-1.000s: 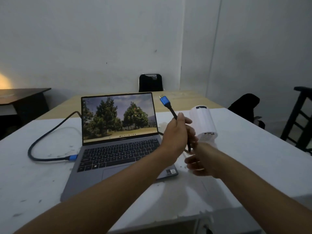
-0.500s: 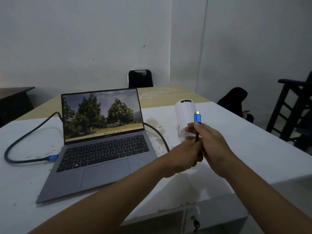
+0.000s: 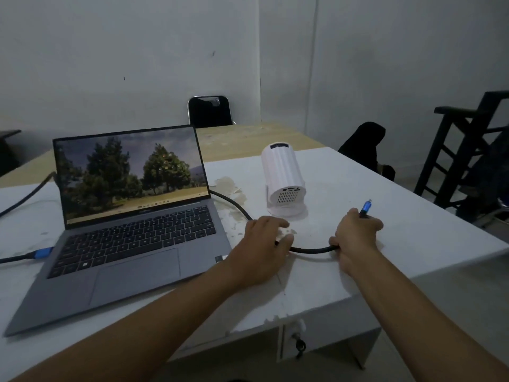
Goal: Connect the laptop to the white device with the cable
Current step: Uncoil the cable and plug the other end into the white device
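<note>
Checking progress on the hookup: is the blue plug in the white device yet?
Not yet. The blue plug sticks up from the right hand, apart from the white device.

No lettering can be read. The open grey laptop (image 3: 124,216) carries a small brand mark on the bezel under its screen and a sticker at the near right corner of its palm rest, both too blurred to make out. Its key legends are likewise illegible.

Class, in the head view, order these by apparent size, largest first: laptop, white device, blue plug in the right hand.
1. laptop
2. white device
3. blue plug, in the right hand
</note>
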